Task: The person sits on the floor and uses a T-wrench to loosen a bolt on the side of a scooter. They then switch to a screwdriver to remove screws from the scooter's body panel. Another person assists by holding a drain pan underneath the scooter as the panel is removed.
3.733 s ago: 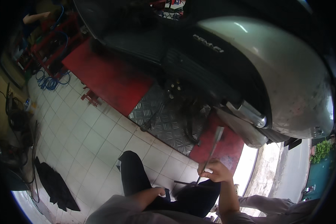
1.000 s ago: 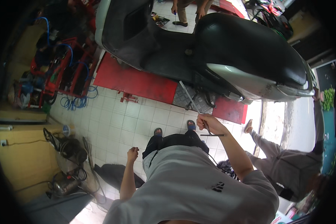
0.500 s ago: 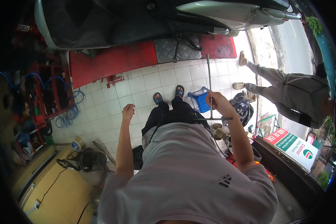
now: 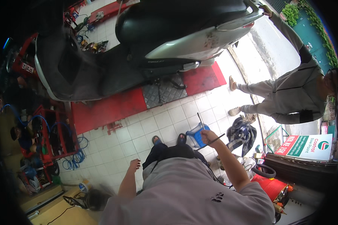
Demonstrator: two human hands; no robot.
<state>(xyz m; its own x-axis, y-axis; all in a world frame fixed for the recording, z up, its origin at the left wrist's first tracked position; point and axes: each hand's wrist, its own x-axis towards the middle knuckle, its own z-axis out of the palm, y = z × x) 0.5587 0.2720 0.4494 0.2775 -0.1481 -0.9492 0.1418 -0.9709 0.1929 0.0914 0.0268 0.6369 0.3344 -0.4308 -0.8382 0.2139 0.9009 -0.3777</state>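
Observation:
My right hand (image 4: 209, 137) is closed around a long, thin metal T-handle wrench (image 4: 200, 119). The wrench's shaft points away from me, and part of its crossbar sticks out on the right of the fist. A blue plastic stool (image 4: 193, 135) stands just beyond that hand on the tiles. My left hand (image 4: 135, 164) hangs at my left side, its fingers curled in, with nothing seen in them. Ahead, a dark and silver scooter (image 4: 176, 56) stands on a red lift platform (image 4: 112, 112) with a patterned metal plate (image 4: 163, 93).
Another person (image 4: 289, 92) stands at the right, one hand at the scooter's rear. Nearby lie a dark bundle (image 4: 241, 133) and a red drum (image 4: 267, 187). A red tool rack (image 4: 50, 138) and coiled blue hose (image 4: 76, 159) are at left. A signboard (image 4: 308, 146) stands right.
My view has tipped up, showing more of the scooter and the area behind it. The wrench has tilted in my right hand. The other person's arm now reaches to the scooter's rear.

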